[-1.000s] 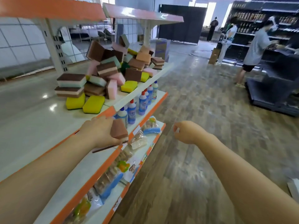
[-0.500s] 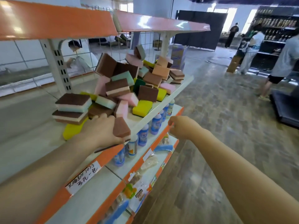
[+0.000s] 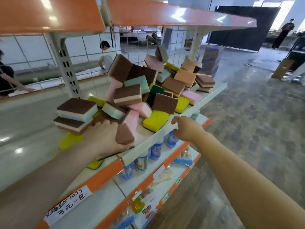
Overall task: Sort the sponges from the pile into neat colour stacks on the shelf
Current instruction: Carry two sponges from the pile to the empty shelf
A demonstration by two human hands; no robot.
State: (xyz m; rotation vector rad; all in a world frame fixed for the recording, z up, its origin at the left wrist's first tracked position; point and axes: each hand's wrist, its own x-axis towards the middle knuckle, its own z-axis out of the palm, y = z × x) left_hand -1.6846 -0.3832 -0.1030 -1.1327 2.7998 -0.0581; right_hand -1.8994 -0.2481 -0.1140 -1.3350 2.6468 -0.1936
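A jumbled pile of sponges (image 3: 132, 90) in brown, pink, mint, yellow and orange covers the white shelf (image 3: 204, 100). At its left end two brown-topped sponges (image 3: 77, 109) lie stacked over a yellow sponge (image 3: 71, 140). My left hand (image 3: 102, 138) grips a brown sponge (image 3: 125, 134) just above the shelf's front edge, right beside that stack. A thin brown pad edge shows under its palm. My right hand (image 3: 186, 128) holds the shelf's front lip, thumb on top, next to a yellow sponge (image 3: 156, 120).
An orange-edged upper shelf (image 3: 49, 14) hangs low overhead, carried by a slotted post (image 3: 66, 66). Below are cleaner bottles (image 3: 156, 151) and packaged goods (image 3: 145, 207). A wire grid backs the shelf. People (image 3: 283, 33) and a cardboard box (image 3: 280, 70) stand far off on the right.
The view has closed in on the shelf. My left hand carried the brown sponge up to the sponge shelf beside the stack. My right hand rose from mid-air to the shelf's front lip.
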